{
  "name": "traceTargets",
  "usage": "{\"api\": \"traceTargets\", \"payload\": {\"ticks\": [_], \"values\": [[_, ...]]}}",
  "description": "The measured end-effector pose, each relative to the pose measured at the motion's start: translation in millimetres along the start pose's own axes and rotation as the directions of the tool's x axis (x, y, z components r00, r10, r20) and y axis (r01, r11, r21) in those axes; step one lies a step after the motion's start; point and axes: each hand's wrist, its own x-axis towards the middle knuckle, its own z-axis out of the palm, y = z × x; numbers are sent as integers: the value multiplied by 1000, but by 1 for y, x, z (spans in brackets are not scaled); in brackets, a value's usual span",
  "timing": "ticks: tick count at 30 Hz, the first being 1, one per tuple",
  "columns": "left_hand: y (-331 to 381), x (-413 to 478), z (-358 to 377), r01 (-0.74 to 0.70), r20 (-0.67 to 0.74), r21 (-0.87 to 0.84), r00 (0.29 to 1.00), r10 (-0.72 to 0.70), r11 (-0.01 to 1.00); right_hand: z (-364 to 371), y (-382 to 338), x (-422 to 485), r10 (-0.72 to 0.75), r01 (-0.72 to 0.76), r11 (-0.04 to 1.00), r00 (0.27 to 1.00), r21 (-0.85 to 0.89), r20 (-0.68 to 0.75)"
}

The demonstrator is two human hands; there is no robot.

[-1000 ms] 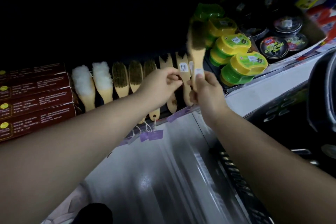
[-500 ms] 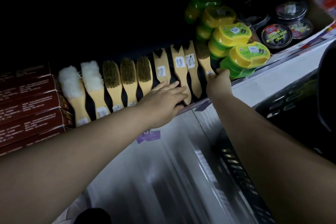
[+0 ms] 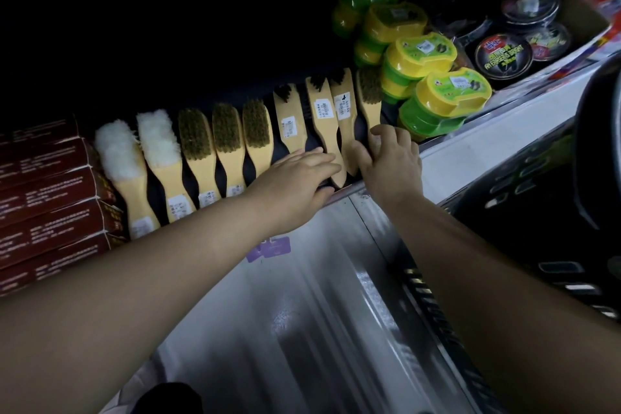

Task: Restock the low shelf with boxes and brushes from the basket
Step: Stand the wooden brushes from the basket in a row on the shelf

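A row of wooden-handled brushes [image 3: 255, 131] lies side by side on the dark low shelf [image 3: 349, 190]; two at the left have white fleece heads. My left hand [image 3: 295, 181] lies flat, with straight fingers pressing on the handles of the middle brushes. My right hand [image 3: 391, 161] curls its fingers and thumb round the handle of the rightmost brush [image 3: 369, 94], which lies in the row beside the green and yellow tubs. Stacked dark red boxes [image 3: 47, 198] fill the shelf's left end.
Green and yellow tubs [image 3: 450, 91] are stacked right of the brushes, with round black tins [image 3: 504, 54] behind them. A black plastic basket [image 3: 537, 185] stands at the right. Purple price tags [image 3: 268, 249] hang below the shelf edge, above a shiny floor.
My right hand brought a brush down from the air and laid it at the row's right end. My left hand opened and flattened onto the handles. The view shifted slightly.
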Motion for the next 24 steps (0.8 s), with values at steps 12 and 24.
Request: {"api": "traceTargets", "payload": {"ticks": [12,24], "values": [[37,-42,-61,61,-107,-92,992,-71,994,-63,-66,-14,44,-17,991,979,-132,201],[162,-52,-140,-184,-132,-37,975,178,982,-250,-42,-80,-181,138,938,977,317,109]]}}
